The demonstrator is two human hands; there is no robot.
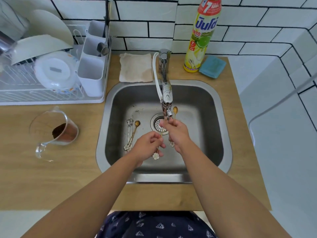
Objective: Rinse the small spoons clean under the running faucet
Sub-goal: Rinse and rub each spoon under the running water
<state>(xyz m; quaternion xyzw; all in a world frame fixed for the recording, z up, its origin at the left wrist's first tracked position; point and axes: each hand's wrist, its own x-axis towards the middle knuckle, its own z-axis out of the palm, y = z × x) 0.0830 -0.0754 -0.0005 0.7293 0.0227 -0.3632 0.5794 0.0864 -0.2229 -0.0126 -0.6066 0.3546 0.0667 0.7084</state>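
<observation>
Both my hands over sink [221, 117] middle, under faucet [167, 98]. Left hand [147, 146] pinches a gold spoon [158, 146] by its stem; right hand [176, 133] grips another gold spoon [175, 112], bowl up beside spout. More small spoons [131, 133] lie on basin floor, left side.

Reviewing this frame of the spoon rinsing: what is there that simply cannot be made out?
Head view only:
- Water stream under the faucet: too faint to confirm it runs.
- Bowl of the spoon held by the left hand: hidden behind the right hand.
- Count of spoons lying in the sink: handles overlap, too small.
- Dish rack: cut off by the left edge.
</observation>
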